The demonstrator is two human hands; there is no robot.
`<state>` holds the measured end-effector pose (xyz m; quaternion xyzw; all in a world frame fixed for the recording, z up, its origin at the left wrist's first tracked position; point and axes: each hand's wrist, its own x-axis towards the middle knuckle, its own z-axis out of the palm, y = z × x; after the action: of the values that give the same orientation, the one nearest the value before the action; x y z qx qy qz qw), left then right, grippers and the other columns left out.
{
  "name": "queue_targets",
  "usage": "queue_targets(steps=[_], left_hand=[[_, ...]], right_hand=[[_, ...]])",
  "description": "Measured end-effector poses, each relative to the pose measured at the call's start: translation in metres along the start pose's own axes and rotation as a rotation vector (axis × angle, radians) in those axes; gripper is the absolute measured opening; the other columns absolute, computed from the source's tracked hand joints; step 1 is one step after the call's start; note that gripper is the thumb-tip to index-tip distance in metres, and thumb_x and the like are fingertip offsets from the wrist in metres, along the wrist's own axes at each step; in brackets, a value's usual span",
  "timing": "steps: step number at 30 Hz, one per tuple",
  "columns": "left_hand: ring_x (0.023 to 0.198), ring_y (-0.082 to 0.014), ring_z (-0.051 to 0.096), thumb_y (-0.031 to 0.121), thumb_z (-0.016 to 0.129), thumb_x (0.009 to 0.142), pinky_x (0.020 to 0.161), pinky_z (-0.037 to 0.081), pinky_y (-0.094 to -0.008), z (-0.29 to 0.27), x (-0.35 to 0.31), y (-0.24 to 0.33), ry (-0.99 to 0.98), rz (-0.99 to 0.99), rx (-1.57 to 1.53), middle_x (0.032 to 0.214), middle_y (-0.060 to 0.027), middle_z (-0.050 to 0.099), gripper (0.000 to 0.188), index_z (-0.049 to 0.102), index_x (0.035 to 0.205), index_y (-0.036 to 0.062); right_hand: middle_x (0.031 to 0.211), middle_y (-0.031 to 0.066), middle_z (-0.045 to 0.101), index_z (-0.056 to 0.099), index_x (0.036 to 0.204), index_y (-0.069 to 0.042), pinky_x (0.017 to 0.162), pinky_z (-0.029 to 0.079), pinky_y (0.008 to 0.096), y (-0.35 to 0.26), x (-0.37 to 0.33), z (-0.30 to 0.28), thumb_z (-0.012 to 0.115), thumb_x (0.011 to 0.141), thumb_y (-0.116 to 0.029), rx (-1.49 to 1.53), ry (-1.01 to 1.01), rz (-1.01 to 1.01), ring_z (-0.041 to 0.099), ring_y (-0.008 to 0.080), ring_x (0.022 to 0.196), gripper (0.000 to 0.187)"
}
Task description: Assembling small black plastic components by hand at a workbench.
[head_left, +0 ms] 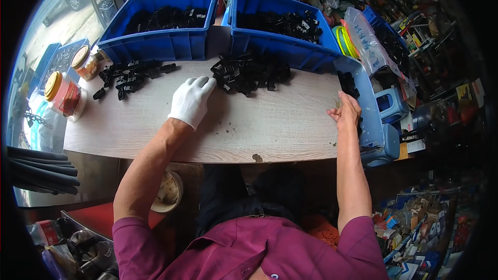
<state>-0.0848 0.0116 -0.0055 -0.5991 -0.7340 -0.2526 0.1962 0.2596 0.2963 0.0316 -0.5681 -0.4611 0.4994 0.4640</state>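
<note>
While poised with left hand [193, 99] beside black parts [249, 72] on stained counter [264, 124], right hand [346, 111] at blue bin [375, 129], can't tell either grip — note print on jar [66, 97], writing on plastic bag [365, 44], clutter [415, 223] around.

What my hands leave unclear
Whether my gloved left hand [191, 101] touches the black pieces [251, 75] just beyond its fingertips, I can't tell; their shapes merge. Something small and blurred may sit in my right hand [347, 111]. That hand and forearm hide part of the pale blue tray [372, 114] beside them. Nearer me than both hands, the lower edge cuts off my shirt [244, 246].
</note>
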Motion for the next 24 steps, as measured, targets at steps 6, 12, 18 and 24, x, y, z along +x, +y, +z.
queue_targets(steps=[6, 12, 18, 24], left_hand=[[0.094, -0.0319, 0.066, 0.001, 0.063, 0.082, 0.081, 0.054, -0.0425, -0.006, 0.001, 0.008, -0.053, 0.002, 0.017, 0.101, -0.0084, 0.071, 0.037, 0.067, 0.117, 0.0083], [0.089, -0.0312, 0.066, 0.004, 0.064, 0.085, 0.079, 0.052, -0.0431, -0.005, 0.004, 0.008, 0.018, 0.024, 0.011, 0.091, -0.0082, 0.071, 0.032, 0.066, 0.117, 0.0092], [0.090, -0.0341, 0.066, 0.011, 0.070, 0.087, 0.079, 0.052, -0.0458, -0.009, 0.008, 0.012, -0.068, -0.103, -0.051, 0.089, -0.0124, 0.071, 0.030, 0.068, 0.117, 0.0082], [0.091, -0.0353, 0.066, 0.012, 0.070, 0.088, 0.080, 0.053, -0.0462, -0.005, 0.005, 0.007, -0.024, -0.115, -0.086, 0.091, -0.0133, 0.073, 0.029, 0.068, 0.117, 0.0081]], right_hand=[[0.053, -0.0007, 0.044, 0.068, 0.111, -0.005, 0.052, 0.061, 0.0363, -0.011, -0.038, 0.073, 0.083, 0.087, -0.028, -0.196, -0.389, 0.065, 0.052, 0.0130, 0.042, 0.037], [0.067, 0.0006, 0.056, 0.069, 0.112, -0.005, 0.046, 0.055, 0.0323, -0.009, -0.041, 0.124, 0.086, 0.084, -0.030, -0.316, -0.447, -0.011, 0.049, 0.0110, 0.044, 0.041], [0.077, 0.0039, 0.061, 0.070, 0.110, -0.004, 0.043, 0.053, 0.0315, -0.002, -0.034, 0.137, 0.083, 0.085, -0.031, -0.425, -0.450, -0.097, 0.050, 0.0117, 0.046, 0.040], [0.067, 0.0023, 0.054, 0.068, 0.096, -0.005, 0.046, 0.054, 0.0347, -0.009, -0.048, 0.108, 0.082, 0.085, -0.031, -0.394, -0.419, 0.106, 0.047, 0.0122, 0.044, 0.032]])
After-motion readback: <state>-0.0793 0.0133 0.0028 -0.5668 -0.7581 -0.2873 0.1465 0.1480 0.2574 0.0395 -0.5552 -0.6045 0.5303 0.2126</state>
